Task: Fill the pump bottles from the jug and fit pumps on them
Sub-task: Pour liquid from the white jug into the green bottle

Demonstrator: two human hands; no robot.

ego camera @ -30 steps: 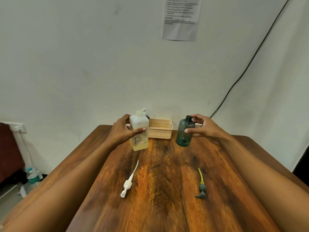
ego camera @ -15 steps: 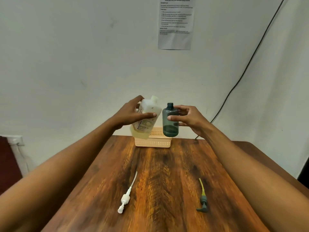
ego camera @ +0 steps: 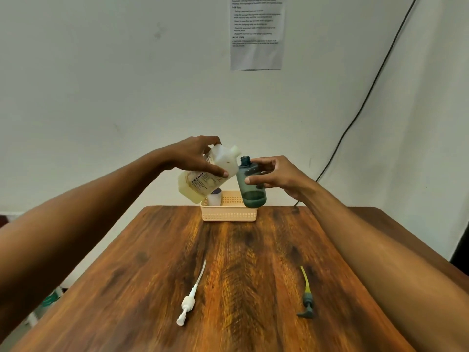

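Jug (ego camera: 200, 185), gripped by the left hand (ego camera: 193, 158) above the far end of the desk (ego camera: 228, 262), slants spout-up toward the right, its spout just beside and slightly above the open neck of the green bottle (ego camera: 253, 194). The right hand (ego camera: 276, 174) grips that bottle near upright; pouring likely needs the spout brought over the neck.

At frame centre, the jug (ego camera: 203, 180) in the left grip (ego camera: 193, 158) tilts just left of the pump bottle (ego camera: 251, 186) in the right grip (ego camera: 275, 174). Both are above the basket (ego camera: 228, 213) at the counter's (ego camera: 241, 262) far edge. A small bottle (ego camera: 214, 199) stands in the basket's left end. In the lower frame, the left pump (ego camera: 189, 301) and the right pump (ego camera: 307, 298) lie well apart on the counter.
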